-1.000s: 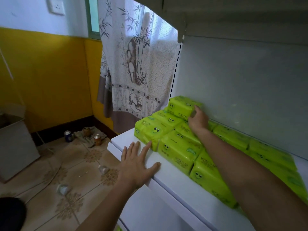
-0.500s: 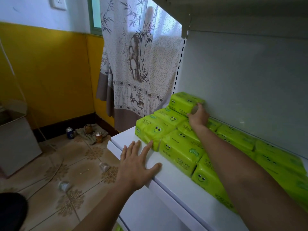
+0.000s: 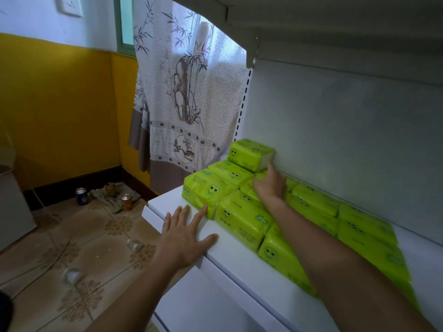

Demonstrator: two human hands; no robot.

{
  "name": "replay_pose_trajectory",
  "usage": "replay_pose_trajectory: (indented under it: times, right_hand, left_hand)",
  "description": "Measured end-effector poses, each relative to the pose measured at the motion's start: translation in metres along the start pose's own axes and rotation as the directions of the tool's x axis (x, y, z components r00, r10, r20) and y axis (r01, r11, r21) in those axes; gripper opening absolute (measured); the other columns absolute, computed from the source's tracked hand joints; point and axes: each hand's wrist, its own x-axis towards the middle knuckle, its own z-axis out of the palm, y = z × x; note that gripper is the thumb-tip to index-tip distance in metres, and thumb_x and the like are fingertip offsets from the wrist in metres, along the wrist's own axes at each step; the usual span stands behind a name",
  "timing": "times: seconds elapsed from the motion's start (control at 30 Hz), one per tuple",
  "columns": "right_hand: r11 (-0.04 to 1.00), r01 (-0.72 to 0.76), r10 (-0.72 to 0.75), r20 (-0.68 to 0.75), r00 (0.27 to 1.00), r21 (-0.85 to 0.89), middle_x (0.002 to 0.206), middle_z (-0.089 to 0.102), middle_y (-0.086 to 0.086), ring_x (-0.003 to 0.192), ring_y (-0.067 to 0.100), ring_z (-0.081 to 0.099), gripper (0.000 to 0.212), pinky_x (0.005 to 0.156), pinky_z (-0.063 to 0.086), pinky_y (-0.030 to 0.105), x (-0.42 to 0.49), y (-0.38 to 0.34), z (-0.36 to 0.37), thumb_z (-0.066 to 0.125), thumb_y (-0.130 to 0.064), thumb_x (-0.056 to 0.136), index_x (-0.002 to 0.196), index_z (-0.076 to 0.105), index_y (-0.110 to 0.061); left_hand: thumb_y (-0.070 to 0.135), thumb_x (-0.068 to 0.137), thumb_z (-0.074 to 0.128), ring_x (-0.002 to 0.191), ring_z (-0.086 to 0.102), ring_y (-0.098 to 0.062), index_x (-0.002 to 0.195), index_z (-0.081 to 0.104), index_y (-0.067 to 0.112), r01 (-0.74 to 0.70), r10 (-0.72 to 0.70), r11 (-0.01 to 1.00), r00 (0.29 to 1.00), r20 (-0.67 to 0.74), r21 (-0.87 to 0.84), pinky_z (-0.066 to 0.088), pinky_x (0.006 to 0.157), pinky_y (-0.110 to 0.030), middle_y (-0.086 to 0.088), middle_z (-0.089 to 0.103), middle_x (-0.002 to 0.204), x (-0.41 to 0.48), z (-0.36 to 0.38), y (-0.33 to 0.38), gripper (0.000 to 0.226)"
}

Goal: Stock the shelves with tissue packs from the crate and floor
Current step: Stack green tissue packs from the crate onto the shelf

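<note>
Left hand [image 3: 184,236]: flat, fingers spread wide, palm down on the front lip of the shelf [image 3: 230,255]. It holds nothing. The fingertips are just beside the front corner pack [image 3: 206,190].
Right hand [image 3: 269,185]: reached to the rear, with fingers against the right end of the top pack [image 3: 249,153]. Whether they pinch it or only push it cannot be determined.
Task item location: the tissue packs [image 3: 242,219] lie flat in rows along the shelf. The top pack sits alone on a second tier at the left rear corner, against the back panel [image 3: 335,140].
Step in hand (judged): seating the top pack square on the layer below.
Risk 1, slide-off: the top pack rests on soft, rounded, film-wrapped packs. Too strong a push leftward could carry it past the open left end of the shelf.
Risk 2, row shift: the right forearm passes over the middle rows. Dragging it on withdrawal could skew them or crowd the front packs toward the lip.
Risk 3, corner pack: the front corner pack lies close to the shelf end. A nudge from the left hand could tip it off.
Risk 4, uneven base: seams between the lower packs may leave the second tier tilted, so further stacking would lean.
Risk 5, contamination: cans [image 3: 81,195] and small debris lie on the floor [image 3: 72,236]. A dropped pack could land among them and be soiled.
</note>
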Motion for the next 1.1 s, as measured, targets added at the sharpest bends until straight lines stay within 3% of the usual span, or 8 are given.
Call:
replay_pose_trajectory:
  times: [0.13, 0.33, 0.5, 0.6, 0.73, 0.87, 0.97, 1.1]
  right_hand:
    - [0.993, 0.115, -0.112, 0.077, 0.991, -0.04, 0.136, 0.051, 0.013, 0.124, 0.035, 0.04, 0.073, 0.098, 0.036, 0.035, -0.05, 0.002, -0.023, 0.065, -0.018, 0.081, 0.145, 0.03, -0.02]
    - [0.991, 0.137, -0.137, 0.113, 0.984, 0.007, 0.139, 0.046, 0.016, 0.128, 0.032, 0.036, 0.072, 0.104, 0.031, 0.033, -0.128, -0.003, -0.049, 0.063, -0.015, 0.081, 0.145, 0.03, -0.014]
    - [0.975, 0.148, -0.169, 0.121, 0.978, 0.167, 0.14, 0.045, 0.011, 0.13, 0.029, 0.037, 0.068, 0.104, 0.031, 0.032, -0.204, -0.005, -0.06, 0.063, -0.016, 0.082, 0.144, 0.034, -0.016]
    - [0.917, 0.19, -0.249, 0.133, 0.959, 0.351, 0.137, 0.049, 0.009, 0.126, 0.023, 0.044, 0.063, 0.102, 0.039, 0.036, -0.262, 0.012, -0.053, 0.062, -0.009, 0.082, 0.14, 0.04, -0.015]
    - [0.875, 0.073, -0.243, 0.303, 0.922, 0.479, 0.13, 0.053, 0.001, 0.113, 0.007, 0.049, 0.056, 0.087, 0.043, 0.02, -0.335, 0.066, -0.022, 0.06, -0.006, 0.086, 0.138, 0.042, -0.018]
    - [0.916, -0.183, -0.021, 0.498, 0.867, 0.357, 0.127, 0.056, 0.006, 0.109, 0.013, 0.054, 0.053, 0.084, 0.043, 0.014, -0.396, 0.15, 0.032, 0.06, 0.0, 0.084, 0.134, 0.047, -0.013]
    - [0.912, -0.373, 0.209, 0.588, 0.781, 0.171, 0.123, 0.059, 0.012, 0.111, 0.022, 0.058, 0.052, 0.091, 0.046, 0.024, -0.434, 0.214, 0.061, 0.063, -0.001, 0.083, 0.133, 0.049, -0.01]
    - [0.777, -0.629, 0.487, 0.636, 0.599, -0.003, 0.124, 0.058, 0.012, 0.113, 0.026, 0.056, 0.054, 0.094, 0.043, 0.031, -0.468, 0.275, 0.081, 0.068, -0.008, 0.082, 0.133, 0.049, -0.011]
  left_hand:
    - [0.072, 0.085, 0.014, 0.144, -0.012, -0.022, 0.147, 0.002, 0.037, 0.026, -0.026, 1.0, 0.998, 0.055, -0.004, -0.006, 0.116, -0.042, -0.009, -0.007, 0.157, -0.017, -0.005, 0.007, 0.072]
    - [0.07, 0.067, -0.006, 0.145, 0.0, -0.019, 0.146, 0.006, 0.037, -0.066, 0.07, 0.993, 0.997, 0.038, -0.093, 0.005, 0.117, -0.044, -0.001, -0.002, 0.157, -0.105, 0.008, 0.009, 0.087]
    - [0.048, 0.091, 0.027, 0.135, 0.027, -0.021, 0.141, 0.033, 0.028, -0.003, 0.041, 0.968, 0.989, 0.144, -0.252, 0.028, 0.107, -0.033, -0.001, 0.031, 0.148, -0.187, 0.041, 0.001, 0.054]
    - [0.042, 0.083, 0.03, 0.128, 0.035, -0.027, 0.137, 0.04, 0.025, 0.092, -0.023, 0.958, 0.969, 0.247, -0.272, 0.032, 0.102, -0.035, -0.007, 0.043, 0.14, -0.233, 0.069, -0.005, 0.058]
    - [0.036, 0.077, 0.032, 0.118, 0.05, -0.031, 0.127, 0.054, 0.01, 0.166, -0.056, 0.931, 0.945, 0.321, -0.326, 0.037, 0.093, -0.032, -0.017, 0.056, 0.126, -0.285, 0.112, -0.014, 0.061]
    - [0.039, 0.077, 0.04, 0.117, 0.051, -0.033, 0.125, 0.056, 0.011, 0.353, -0.17, 0.874, 0.867, 0.469, -0.335, 0.038, 0.096, -0.034, -0.018, 0.056, 0.125, -0.317, 0.177, -0.031, 0.058]
    - [0.038, 0.085, 0.047, 0.121, 0.048, -0.033, 0.129, 0.051, 0.009, 0.495, -0.242, 0.808, 0.773, 0.586, -0.32, 0.037, 0.101, -0.035, -0.02, 0.052, 0.129, -0.338, 0.22, -0.031, 0.053]
    - [0.035, 0.089, 0.049, 0.118, 0.05, -0.035, 0.132, 0.045, 0.006, 0.579, -0.268, 0.767, 0.682, 0.681, -0.277, 0.038, 0.093, -0.032, -0.025, 0.053, 0.126, -0.354, 0.267, -0.023, 0.052]
